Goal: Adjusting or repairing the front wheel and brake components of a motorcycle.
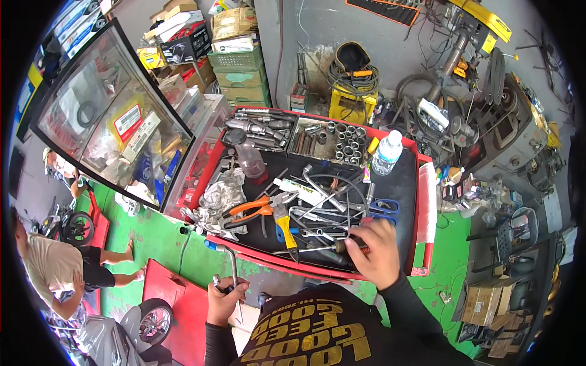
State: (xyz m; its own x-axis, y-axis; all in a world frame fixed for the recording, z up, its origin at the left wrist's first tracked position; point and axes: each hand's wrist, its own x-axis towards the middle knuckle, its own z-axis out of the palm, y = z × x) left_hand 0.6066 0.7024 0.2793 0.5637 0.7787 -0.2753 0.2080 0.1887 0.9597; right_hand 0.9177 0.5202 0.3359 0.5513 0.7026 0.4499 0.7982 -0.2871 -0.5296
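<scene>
Two hands busy at this counter. Left hand has its grip wrapped round a bent metal wrench with a blue end, near the front edge. Right hand is over the front of the counter, fingers curled down at the dark handle of a screwdriver; can't tell if that grip's really pinching it or just touching. Proper jumble around it tbh: blue-handled scissors just behind, then orange-handled pliers, a yellow-handled tool and a white tube further left. Loose sockets sit towards the back.
</scene>
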